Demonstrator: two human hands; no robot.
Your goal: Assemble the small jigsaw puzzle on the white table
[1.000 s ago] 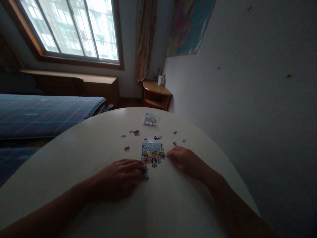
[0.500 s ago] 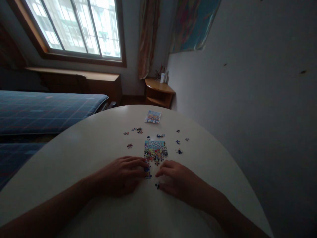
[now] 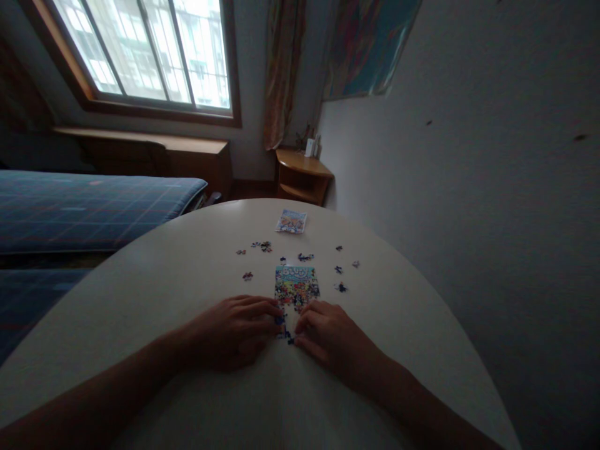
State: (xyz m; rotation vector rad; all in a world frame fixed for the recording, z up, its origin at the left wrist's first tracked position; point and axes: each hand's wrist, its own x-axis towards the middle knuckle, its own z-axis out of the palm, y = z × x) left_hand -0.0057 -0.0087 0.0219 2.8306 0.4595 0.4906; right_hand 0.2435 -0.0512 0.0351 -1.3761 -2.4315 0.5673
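A partly joined jigsaw puzzle (image 3: 297, 282) with a light blue top lies flat on the table, a narrow strip running down its lower left side. My left hand (image 3: 239, 328) rests at that strip, its fingers stretched out with the tips on the edge; the thumb is partly hidden under the hand. My right hand (image 3: 330, 337) is closed, thumb and forefinger at a small dark puzzle piece (image 3: 291, 341). That piece sits at the bottom end of the strip; whether it is joined there I cannot tell.
Loose pieces (image 3: 265, 247) lie beyond the puzzle to the left, and more pieces (image 3: 341, 287) to the right. A small printed picture sheet (image 3: 291, 221) is near the far edge of the round white table (image 3: 197, 262). A bed (image 3: 94, 209) stands left, a wall right.
My right hand has moved a little left with the dark piece, bringing it up against the strip's lower end. My left hand has stayed at the strip.
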